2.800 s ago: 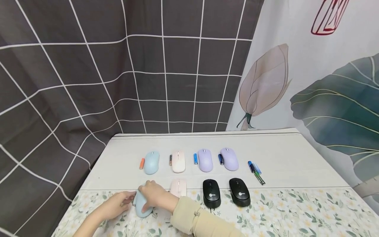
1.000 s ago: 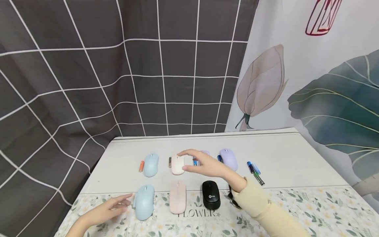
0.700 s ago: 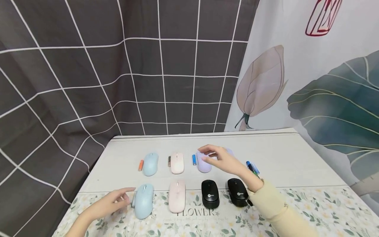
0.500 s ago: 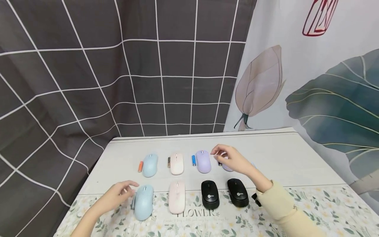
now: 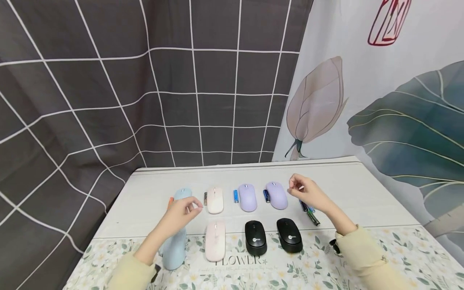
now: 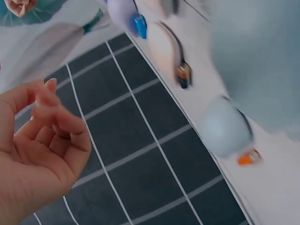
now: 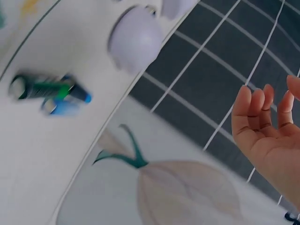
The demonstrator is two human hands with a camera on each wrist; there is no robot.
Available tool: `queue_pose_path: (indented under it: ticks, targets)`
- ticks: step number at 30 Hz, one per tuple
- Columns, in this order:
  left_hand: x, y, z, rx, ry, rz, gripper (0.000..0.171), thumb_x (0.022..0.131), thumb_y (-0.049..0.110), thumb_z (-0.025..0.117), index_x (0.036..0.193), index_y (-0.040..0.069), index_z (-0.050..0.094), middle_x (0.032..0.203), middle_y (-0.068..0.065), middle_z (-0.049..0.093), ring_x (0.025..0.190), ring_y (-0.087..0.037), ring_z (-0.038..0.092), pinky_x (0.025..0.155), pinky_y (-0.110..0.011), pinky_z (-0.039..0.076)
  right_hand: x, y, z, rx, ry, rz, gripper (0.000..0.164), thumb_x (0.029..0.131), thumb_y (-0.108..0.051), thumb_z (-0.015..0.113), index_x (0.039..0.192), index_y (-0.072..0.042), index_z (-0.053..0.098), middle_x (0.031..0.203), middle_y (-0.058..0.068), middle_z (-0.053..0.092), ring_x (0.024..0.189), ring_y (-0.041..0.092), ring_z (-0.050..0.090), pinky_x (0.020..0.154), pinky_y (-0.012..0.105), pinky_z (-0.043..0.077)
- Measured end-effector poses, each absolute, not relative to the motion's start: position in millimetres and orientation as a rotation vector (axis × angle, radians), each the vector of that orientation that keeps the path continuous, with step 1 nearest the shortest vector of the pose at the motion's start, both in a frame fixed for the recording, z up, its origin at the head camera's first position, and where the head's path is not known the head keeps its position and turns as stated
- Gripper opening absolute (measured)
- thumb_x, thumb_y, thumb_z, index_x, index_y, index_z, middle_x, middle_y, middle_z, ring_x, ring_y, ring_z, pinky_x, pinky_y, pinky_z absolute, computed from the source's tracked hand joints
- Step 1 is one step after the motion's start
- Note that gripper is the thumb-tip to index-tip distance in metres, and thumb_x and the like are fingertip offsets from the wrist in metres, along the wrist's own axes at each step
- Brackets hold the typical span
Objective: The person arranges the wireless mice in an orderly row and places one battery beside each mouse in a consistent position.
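Note:
My left hand hovers over the two light blue mice, the back one and the front one, partly hiding both. Its fingers are loosely bent with nothing seen between them, as the left wrist view also shows. An orange battery lies beside the back blue mouse. My right hand, fingers loosely curled and holding nothing visible, is raised above the loose batteries, just right of a purple mouse. A dark blue battery lies on that mouse's left.
Along the back row are a cream mouse with a brown-black battery and another purple mouse with a blue battery. In front lie a pink mouse and two black mice. A dark grid curtain hangs behind.
My right hand has left the front blue mouse, passed over the back row and moved right to the loose batteries. My left hand has risen and moved right from beside the front blue mouse.

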State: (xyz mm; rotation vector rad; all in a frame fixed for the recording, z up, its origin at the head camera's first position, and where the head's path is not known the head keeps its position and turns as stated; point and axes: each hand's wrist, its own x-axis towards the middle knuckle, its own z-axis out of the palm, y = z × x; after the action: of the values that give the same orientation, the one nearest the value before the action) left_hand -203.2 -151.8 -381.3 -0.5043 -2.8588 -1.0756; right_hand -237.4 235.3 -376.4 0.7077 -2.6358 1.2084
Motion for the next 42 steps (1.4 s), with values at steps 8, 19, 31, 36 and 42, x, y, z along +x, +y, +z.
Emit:
queue_pose_path:
  ticks: [8,19,31,36,42]
  targets:
    - [-220.5,-109.8,-371.3,-0.696,-2.791,-1.021,0.004,0.088,0.013,0.062,0.086,0.01,0.064,0.061,0.004,0.051,0.054,-0.006,0.04,0.048,-0.017,0.036,-237.1,270.5,-387.0,0.614,-2.595,1.112,0.012,0.085,0.002,0.06,0.082,-0.003,0.05,0.07,-0.004,0.042,0.061,0.001,0.038,0.05,0.019,0.035]
    - [-233.7,-16.8,-374.6,-0.884,-2.598,-1.01,0.007,0.089,0.016,0.061,0.089,0.01,0.066,0.062,0.003,0.056,0.055,-0.003,0.042,0.053,-0.014,0.037,-238.2,302.6,-402.3,0.534,-2.554,0.984,0.012,0.084,0.003,0.064,0.081,-0.003,0.055,0.066,-0.004,0.041,0.057,0.0,0.034,0.047,0.018,0.029]
    - [-256.9,34.7,-418.7,-1.196,-2.112,-0.386,0.003,0.083,0.015,0.067,0.084,0.018,0.068,0.072,0.011,0.067,0.064,-0.003,0.06,0.057,-0.014,0.047,-254.7,331.1,-426.8,0.435,-2.509,0.802,0.012,0.083,0.005,0.063,0.08,-0.003,0.056,0.067,0.0,0.052,0.058,-0.005,0.039,0.05,0.017,0.035]
    - [-264.6,54.3,-425.6,-1.344,-1.86,-0.291,0.006,0.082,0.015,0.066,0.082,0.021,0.067,0.071,0.014,0.065,0.06,0.001,0.058,0.054,-0.012,0.047,-254.9,344.5,-435.2,0.3,-2.397,0.825,0.008,0.082,0.007,0.063,0.082,0.001,0.057,0.069,0.006,0.058,0.059,-0.008,0.041,0.051,0.012,0.036]
    - [-271.8,88.5,-416.5,-1.392,-2.014,-0.25,0.007,0.09,0.017,0.06,0.088,0.019,0.067,0.079,0.01,0.063,0.067,-0.001,0.059,0.058,-0.013,0.048,-257.8,357.1,-439.1,0.263,-2.406,0.762,0.006,0.083,0.002,0.064,0.084,0.001,0.058,0.068,0.006,0.056,0.059,-0.008,0.039,0.051,0.014,0.034]
